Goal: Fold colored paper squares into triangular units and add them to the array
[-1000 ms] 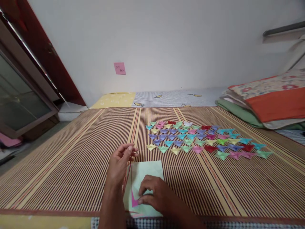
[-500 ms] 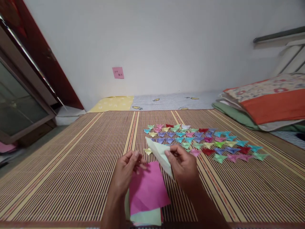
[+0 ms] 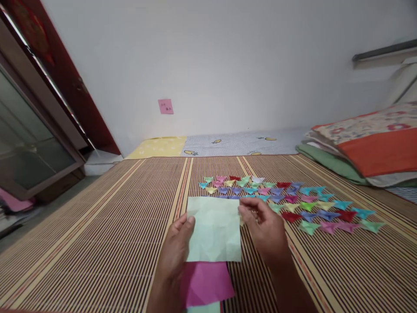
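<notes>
Between 2 hands (image 3: 177, 241) (image 3: 267, 230) — green sheet (image 3: 213, 230), mat (image 3: 104, 226) beneath

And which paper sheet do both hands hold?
The pale green square paper sheet, left edge in the left hand, upper right corner in the right hand; the bright pink paper sheet lies below, over another pale green one.

Left of the left hand (image 3: 176, 245), the brown-and-cream striped woven mat (image 3: 91, 234) lay bare, giving a wide, low passage. Rows of small folded multicoloured paper pieces (image 3: 308, 206) obstructed a low sweep ahead and rightward of the right hand (image 3: 265, 228), though room remained above them. The square pale green paper sheet (image 3: 214, 230), held by both hands, blocked the gap between them. Far right, stacked orange, floral and green cloth bedding (image 3: 381, 148) stood in the way.
</notes>
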`<state>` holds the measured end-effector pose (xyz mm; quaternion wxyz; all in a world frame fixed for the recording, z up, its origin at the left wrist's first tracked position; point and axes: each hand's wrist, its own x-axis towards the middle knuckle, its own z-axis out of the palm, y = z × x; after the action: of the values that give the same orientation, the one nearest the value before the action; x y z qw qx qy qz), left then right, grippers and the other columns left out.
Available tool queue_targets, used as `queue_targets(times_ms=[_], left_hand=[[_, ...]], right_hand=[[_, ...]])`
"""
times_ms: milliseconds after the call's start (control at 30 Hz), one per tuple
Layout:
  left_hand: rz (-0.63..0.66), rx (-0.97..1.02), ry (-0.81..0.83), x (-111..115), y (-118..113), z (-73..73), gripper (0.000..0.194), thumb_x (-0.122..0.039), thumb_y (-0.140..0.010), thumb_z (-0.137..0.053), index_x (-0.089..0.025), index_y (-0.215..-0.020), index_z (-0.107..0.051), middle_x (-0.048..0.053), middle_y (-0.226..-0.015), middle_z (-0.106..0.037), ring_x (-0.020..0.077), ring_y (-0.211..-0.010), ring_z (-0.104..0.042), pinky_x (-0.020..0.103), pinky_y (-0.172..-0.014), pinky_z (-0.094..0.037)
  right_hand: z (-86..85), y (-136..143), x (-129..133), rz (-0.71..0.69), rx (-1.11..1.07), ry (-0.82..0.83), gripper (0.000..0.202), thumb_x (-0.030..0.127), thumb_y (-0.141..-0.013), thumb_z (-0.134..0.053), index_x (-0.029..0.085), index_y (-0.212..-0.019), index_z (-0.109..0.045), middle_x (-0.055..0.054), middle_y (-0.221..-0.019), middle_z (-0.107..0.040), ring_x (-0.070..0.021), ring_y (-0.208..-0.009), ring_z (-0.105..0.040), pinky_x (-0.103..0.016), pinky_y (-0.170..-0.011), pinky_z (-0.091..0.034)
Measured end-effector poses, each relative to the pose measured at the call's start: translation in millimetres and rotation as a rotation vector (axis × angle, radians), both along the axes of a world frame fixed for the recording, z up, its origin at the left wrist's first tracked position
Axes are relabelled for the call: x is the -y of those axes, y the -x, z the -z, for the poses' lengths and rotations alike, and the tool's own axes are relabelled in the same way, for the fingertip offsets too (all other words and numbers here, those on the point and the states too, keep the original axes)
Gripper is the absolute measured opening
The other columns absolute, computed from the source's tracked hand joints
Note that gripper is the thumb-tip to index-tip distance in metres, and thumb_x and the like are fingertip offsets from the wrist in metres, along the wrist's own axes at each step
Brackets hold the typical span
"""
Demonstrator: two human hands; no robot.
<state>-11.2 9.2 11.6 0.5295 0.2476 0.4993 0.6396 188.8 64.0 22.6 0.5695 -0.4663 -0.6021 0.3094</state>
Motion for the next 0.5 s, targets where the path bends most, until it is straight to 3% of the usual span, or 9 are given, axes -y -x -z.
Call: queue_targets(times_ms=[100, 167, 367, 500], left_hand=[[-0.018, -0.036, 0.017, 0, -5, -0.1, 0.045, -0.048, -0.084, -0.079, -0.018, -0.117, -0.072, 0.012, -0.092, -0.082, 0.03, -0.087, -0.079, 0.04, -0.074, -0.064], [-0.038, -0.043, 0.023, 0, -7, -2.5, 0.047, -0.051, -0.083, -0.079, -0.018, -0.116, -0.073, 0.012, -0.089, -0.082, 0.0303, -0.084, -0.079, 0.04, -0.072, -0.064], [0.162, 0.006, -0.035, 0, -5, -6.3, 0.046, -0.042, -0.078, -0.086, -0.014, -0.113, -0.076, 0.012, -0.092, -0.083, 0.0296, -0.082, -0.079, 0.038, -0.071, -0.063], [0.131, -0.03, -0.115, -2, -4, -2.6, 0.041, -0.038, -0.08, -0.084, -0.012, -0.112, -0.078, 0.013, -0.095, -0.082, 0.0278, -0.083, -0.078, 0.034, -0.07, -0.061]], right_hand=[[9.4, -1, -7, -0.375, -0.147, 0.241, 0.038, 0.048, -0.084, -0.076, 0.016, -0.105, -0.073, -0.01, -0.095, -0.08, -0.0254, -0.082, -0.074, -0.037, -0.074, -0.06], [14.9, 4, -7, -0.501, -0.24, 0.323, 0.041, 0.047, -0.08, -0.08, 0.016, -0.105, -0.074, -0.01, -0.097, -0.08, -0.0258, -0.083, -0.075, -0.04, -0.078, -0.061], [23.5, 8, -10, -0.497, -0.379, 0.368, 0.038, 0.049, -0.078, -0.083, 0.016, -0.095, -0.075, -0.008, -0.088, -0.079, -0.0237, -0.076, -0.073, -0.035, -0.07, -0.059], [24.3, 3, -12, -0.432, -0.363, 0.332, 0.034, 0.048, -0.079, -0.083, 0.016, -0.082, -0.071, -0.002, -0.073, -0.07, -0.0178, -0.067, -0.065, -0.026, -0.059, -0.051]])
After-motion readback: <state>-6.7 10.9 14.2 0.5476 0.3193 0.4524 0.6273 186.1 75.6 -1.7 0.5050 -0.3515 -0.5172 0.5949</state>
